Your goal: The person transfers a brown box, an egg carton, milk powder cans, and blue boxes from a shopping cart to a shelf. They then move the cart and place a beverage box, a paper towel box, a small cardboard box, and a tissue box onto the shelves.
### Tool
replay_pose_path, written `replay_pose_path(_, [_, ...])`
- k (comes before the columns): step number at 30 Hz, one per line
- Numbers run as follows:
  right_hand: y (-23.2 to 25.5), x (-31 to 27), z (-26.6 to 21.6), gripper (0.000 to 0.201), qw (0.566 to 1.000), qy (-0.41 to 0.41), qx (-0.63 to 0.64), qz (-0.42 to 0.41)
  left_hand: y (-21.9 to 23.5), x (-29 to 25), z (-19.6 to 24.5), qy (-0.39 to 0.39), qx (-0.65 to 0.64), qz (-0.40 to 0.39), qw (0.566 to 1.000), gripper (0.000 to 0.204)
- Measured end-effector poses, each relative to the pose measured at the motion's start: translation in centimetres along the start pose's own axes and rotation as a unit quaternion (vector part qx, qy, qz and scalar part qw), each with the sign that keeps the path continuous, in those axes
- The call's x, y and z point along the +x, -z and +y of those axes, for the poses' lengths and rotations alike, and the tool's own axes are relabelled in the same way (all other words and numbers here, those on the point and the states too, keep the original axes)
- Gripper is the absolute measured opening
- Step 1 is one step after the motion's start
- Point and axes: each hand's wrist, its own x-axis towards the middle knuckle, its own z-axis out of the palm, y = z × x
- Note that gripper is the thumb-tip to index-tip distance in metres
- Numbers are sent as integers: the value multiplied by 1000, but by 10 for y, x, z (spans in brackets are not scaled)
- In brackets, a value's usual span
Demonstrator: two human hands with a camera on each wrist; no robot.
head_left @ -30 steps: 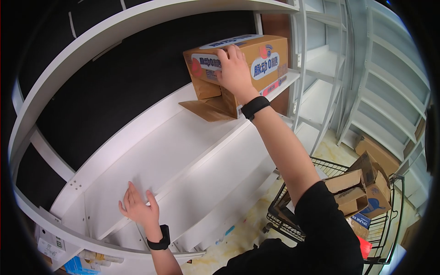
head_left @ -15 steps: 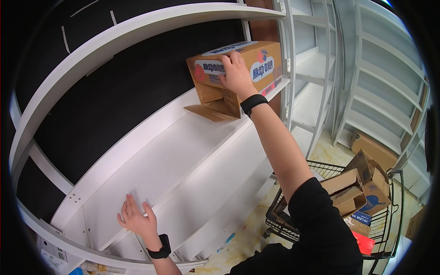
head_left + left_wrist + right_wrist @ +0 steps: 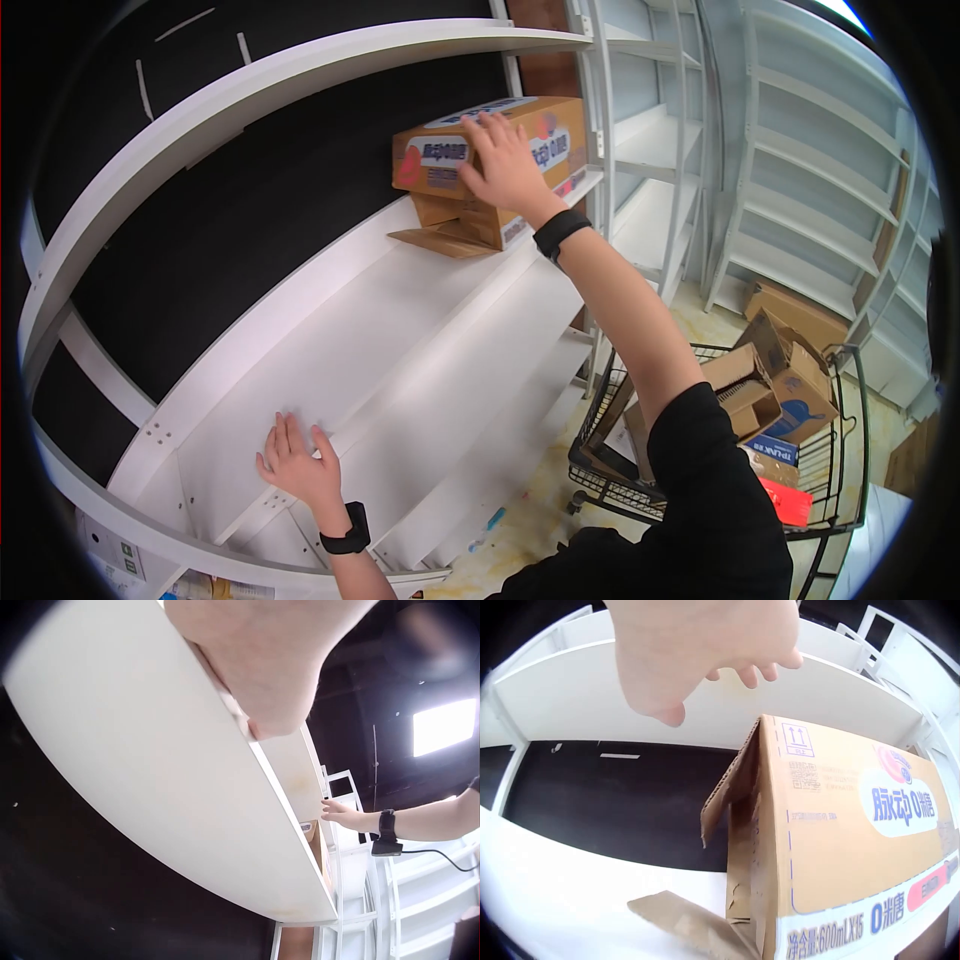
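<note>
A brown cardboard drink carton (image 3: pixel 440 165) with blue-and-white labels lies on the white shelf at its far end. Its near end is unsealed, with one flap (image 3: pixel 686 922) spread out on the shelf board. My right hand (image 3: pixel 505 165) overlaps the carton's upper edge in the head view. From the right wrist view, that hand (image 3: pixel 712 649) is seen above the carton's near corner, fingers extended and gripping nothing. My left hand (image 3: pixel 302 465) is at the shelf's front edge nearer to me, fingers spread and nothing held. Both wrists wear black bands.
A black wire cart (image 3: pixel 850 450) at the right holds several cardboard boxes, a blue box (image 3: pixel 773 450) and a red item (image 3: pixel 790 503). White shelving (image 3: pixel 800 200) stands beyond it. An upper shelf board (image 3: pixel 330 55) spans above the carton.
My right hand has come up off the carton's edge, its fingers straighter than before. The head view has turned slightly right. The left hand stays at the shelf edge.
</note>
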Motion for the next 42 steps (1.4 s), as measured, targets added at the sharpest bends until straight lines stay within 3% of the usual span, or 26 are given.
replay_pose_path(6, [48, -61, -30, 63, 993, 55, -4, -103, 0, -1, -3, -16, -6, 4, 1000, 31])
replay_pose_path(10, [95, -124, -53, 71, 969, 104, 18, -222, 1, -3, -8, -45, -37, 14, 998, 28])
replay_pose_path(13, [142, -176, -72, 74, 941, 90, 24, -326, 4, -5, -9, -53, -53, 13, 997, 25])
replay_pose_path(16, [190, -226, -79, 74, 923, 55, 41, -379, 2, -8, -14, -68, -77, 5, 995, 21])
replay_pose_path(18, [219, -258, -78, 73, 886, -24, 97, -452, 1, -12, -14, -61, -99, 14, 993, 19])
replay_pose_path(22, [275, -302, -71, 73, 870, -109, 84, -474, -2, -23, 1, -64, -127, 58, 988, 18])
replay_pose_path(25, [313, -328, -57, 74, 875, -191, 60, -441, -10, -33, 22, -71, -155, 98, 980, 20])
replay_pose_path(28, [356, -334, -41, 75, 871, -258, 38, -416, -1, -48, 73, -111, -276, 111, 948, 26])
replay_pose_path(33, [424, -352, 18, 67, 879, -332, -29, -341, 28, -88, 179, -153, -447, -38, 880, 34])
replay_pose_path(38, [479, -417, 118, 64, 845, -427, -115, -300, 69, -155, 290, -145, -627, -227, 731, 50])
replay_pose_path(42, [502, -467, 187, 62, 822, -430, -185, -324, 104, -204, 358, -101, -708, -350, 604, 62])
